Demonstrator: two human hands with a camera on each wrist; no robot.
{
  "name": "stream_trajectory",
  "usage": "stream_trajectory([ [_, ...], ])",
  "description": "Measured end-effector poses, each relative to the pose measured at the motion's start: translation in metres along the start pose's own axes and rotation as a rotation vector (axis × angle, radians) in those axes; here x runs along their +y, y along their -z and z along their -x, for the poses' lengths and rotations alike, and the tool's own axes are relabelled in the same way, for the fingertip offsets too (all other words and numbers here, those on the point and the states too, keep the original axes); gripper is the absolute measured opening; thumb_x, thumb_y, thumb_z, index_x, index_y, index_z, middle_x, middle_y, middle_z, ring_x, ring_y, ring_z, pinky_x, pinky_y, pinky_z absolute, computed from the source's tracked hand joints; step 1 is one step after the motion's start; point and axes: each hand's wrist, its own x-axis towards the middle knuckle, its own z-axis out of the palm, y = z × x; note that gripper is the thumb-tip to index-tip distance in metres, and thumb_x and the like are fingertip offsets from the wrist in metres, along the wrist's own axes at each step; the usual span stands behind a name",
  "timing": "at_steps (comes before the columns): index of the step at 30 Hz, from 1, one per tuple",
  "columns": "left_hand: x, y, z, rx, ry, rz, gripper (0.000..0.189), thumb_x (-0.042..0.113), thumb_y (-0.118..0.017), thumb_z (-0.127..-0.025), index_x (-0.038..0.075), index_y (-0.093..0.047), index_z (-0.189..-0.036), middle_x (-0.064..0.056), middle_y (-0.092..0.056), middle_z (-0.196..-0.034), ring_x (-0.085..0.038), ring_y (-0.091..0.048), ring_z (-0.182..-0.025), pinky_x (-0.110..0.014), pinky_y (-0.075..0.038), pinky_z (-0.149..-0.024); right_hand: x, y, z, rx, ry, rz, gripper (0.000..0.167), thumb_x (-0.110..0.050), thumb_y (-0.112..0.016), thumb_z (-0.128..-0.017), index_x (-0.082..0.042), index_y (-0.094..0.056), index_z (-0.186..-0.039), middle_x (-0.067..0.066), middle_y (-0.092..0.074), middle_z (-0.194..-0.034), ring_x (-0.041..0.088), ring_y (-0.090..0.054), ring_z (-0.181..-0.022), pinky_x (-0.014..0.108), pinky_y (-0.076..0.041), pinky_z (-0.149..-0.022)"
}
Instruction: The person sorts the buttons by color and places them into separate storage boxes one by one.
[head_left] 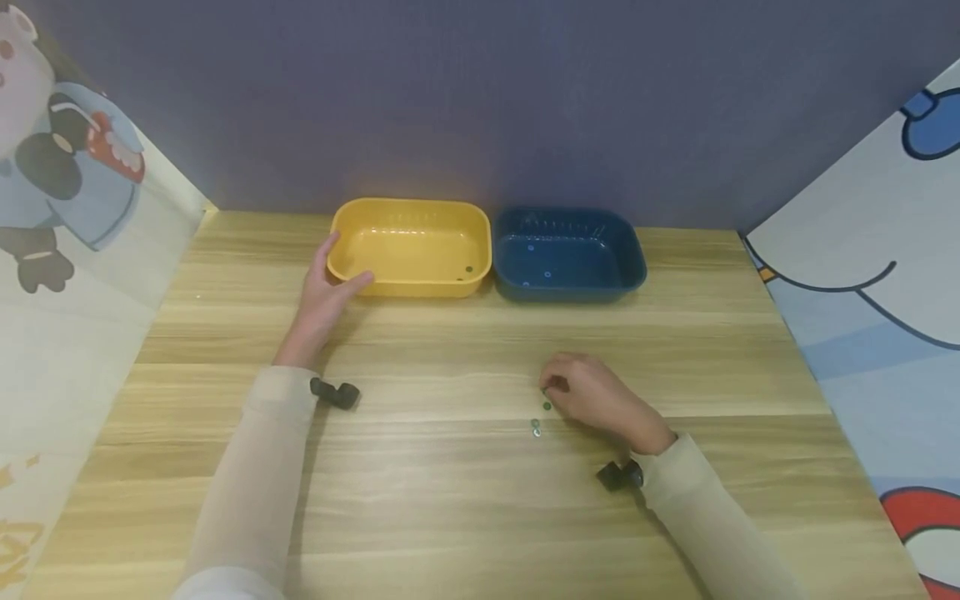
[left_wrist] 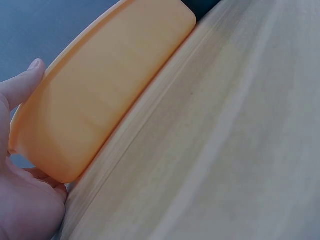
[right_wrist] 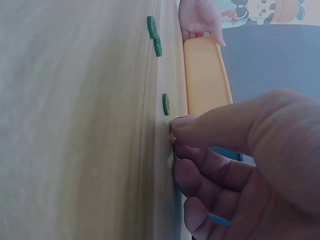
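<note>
At the left end of the yellow plastic bin [head_left: 408, 288], my left hand [head_left: 318, 300] grips the corner. Its thumb lies on the rim, and its fingers go round the outside of the end wall. My right hand [head_left: 596, 402] is low over the table, thumb and forefinger pinching a small green disc [head_left: 545, 391], mostly hidden by the fingertips. A single green disc [right_wrist: 166, 104] lies just beside those fingers. Two more discs [head_left: 536, 427] touch each other a little nearer to me. Small dark discs [head_left: 468, 269] lie inside the yellow bin at its right end.
A dark blue bin [head_left: 570, 294] stands right beside the yellow one, with several small ring-like discs [head_left: 547, 274] inside. Both bins are near the grey-blue back panel [head_left: 480, 100]. Printed side panels [head_left: 885, 275] flank the wood-grain table [head_left: 450, 500].
</note>
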Motion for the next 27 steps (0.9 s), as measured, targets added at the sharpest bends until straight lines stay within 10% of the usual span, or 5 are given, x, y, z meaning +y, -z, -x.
stream_trajectory([
  [27,-0.0029,0.0016,-0.0021,-0.005,0.013,0.022,0.095,0.012,-0.076,-0.090,0.027,-0.017,-0.162,-0.005,-0.002,-0.169,-0.030,-0.020,-0.151,-0.044,-0.027,-0.119,0.0090,-0.0069,-0.0084,0.123,-0.193,-0.414,0.009,-0.010,-0.074,-0.090,-0.010,-0.078,-0.098,-0.001,-0.074,-0.092,0.018,-0.067,-0.087,0.038,-0.056,-0.082],
])
